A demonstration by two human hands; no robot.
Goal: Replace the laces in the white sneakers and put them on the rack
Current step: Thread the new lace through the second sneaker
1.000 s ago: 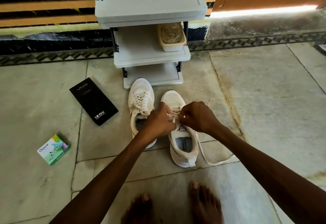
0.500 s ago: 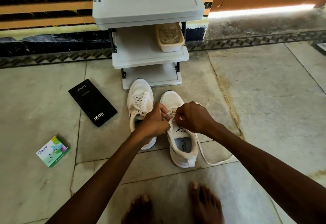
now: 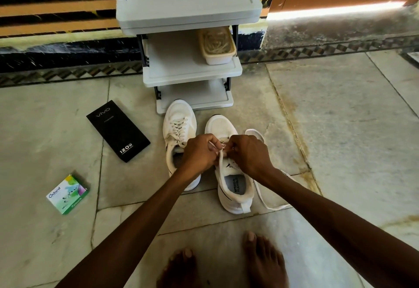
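On the floor (image 3: 340, 129) just before the rack (image 3: 190, 70), both white sneakers are stood side by side, toes toward it. Against a second ago, a loop of lace (image 3: 255, 131) is now seen thrown out beyond the right hand (image 3: 247, 154), where none lay. The rest is trailed past the heel as before. Slack is judged to be getting drawn through an eyelet, so lacing of the nearer sneaker (image 3: 235, 188) is under way. The other sneaker (image 3: 179, 126) is already laced. Nothing is shelved yet. The left hand (image 3: 199, 154) is curled tight, with a lace strand pinched above the tongue. The right hand is likewise curled, fingertips closed on the same lace. Which eyelet is being worked cannot be told.
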